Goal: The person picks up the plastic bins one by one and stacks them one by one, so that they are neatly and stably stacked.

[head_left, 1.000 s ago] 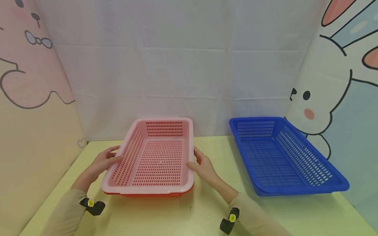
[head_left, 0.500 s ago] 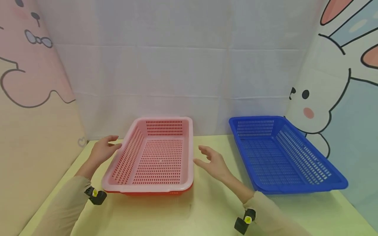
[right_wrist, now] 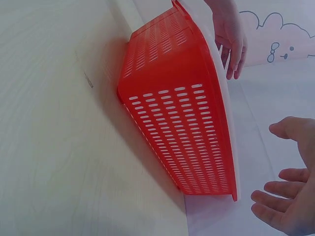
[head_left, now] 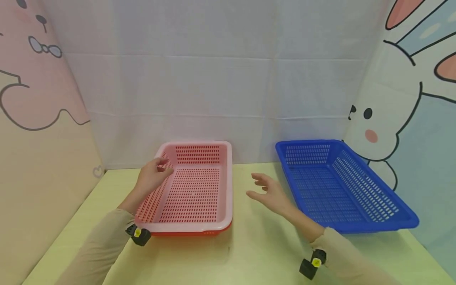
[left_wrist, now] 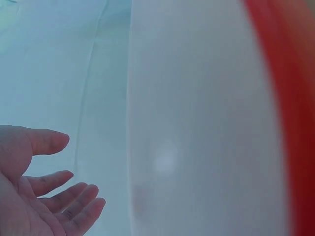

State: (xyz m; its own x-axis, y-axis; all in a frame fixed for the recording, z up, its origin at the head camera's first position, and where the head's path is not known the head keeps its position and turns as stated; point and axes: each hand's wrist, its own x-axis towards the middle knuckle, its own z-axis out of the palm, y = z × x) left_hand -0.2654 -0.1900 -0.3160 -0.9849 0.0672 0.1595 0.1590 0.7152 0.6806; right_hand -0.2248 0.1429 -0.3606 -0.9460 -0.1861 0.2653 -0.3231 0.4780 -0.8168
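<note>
A pink basket [head_left: 194, 194] is nested in a red basket [right_wrist: 172, 118], whose edge shows just beneath it in the head view. Above the pink basket's left side hovers my left hand [head_left: 153, 176], its fingers loosely bent and holding nothing. In the left wrist view that hand [left_wrist: 54, 191] is apart from the blurred pale rim [left_wrist: 197, 118]. My right hand [head_left: 272, 194] is in the air between the pink basket and a blue basket [head_left: 331, 190], fingers relaxed and touching nothing.
The baskets stand on a pale yellow table [head_left: 199, 261]. A white cloth [head_left: 213, 87] hangs behind them. Printed panels with cartoon animals stand at the left and the right.
Both hands have let go of the pink basket. My left hand has risen and moved right over it, while my right hand has drawn away to the right. The baskets stay put.
</note>
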